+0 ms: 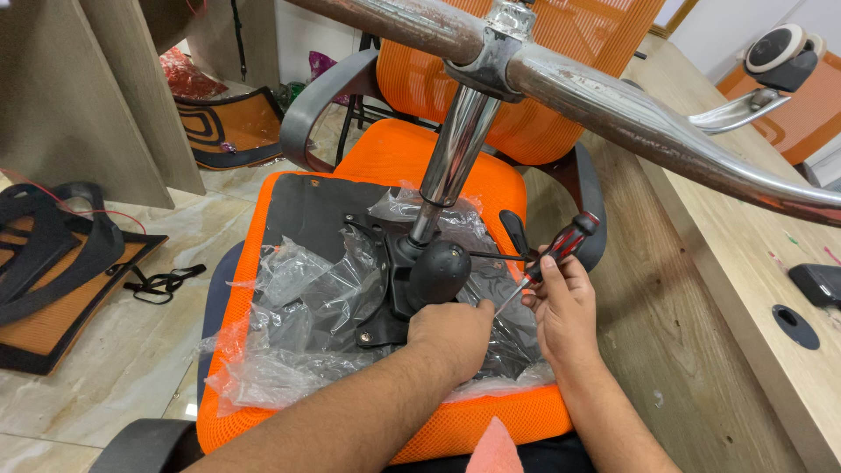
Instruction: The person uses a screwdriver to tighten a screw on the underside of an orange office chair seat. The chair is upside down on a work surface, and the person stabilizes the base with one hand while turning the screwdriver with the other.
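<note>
Screwdriver point(550, 259) in right hand point(561, 302) (red-black handle); left hand point(451, 333) on mechanism plate point(372, 280).

Access to the black mechanism plate point(372, 280) is from the near side only: the chrome gas column point(451, 153) rises from its centre and the chrome base legs point(631, 123) span overhead, closing the approach from above and right. Crumpled clear plastic wrap point(298, 307) covers the upturned orange seat point(420, 149) left of the plate, and a black knob point(438, 270) and lever point(517, 236) crowd the gap where the left hand point(451, 333) and the right hand point(561, 307), with its red-and-black screwdriver point(552, 254), are working. The wooden worktop point(701, 350) at right lies open; seat parts point(53, 263) litter the floor at left.
</note>
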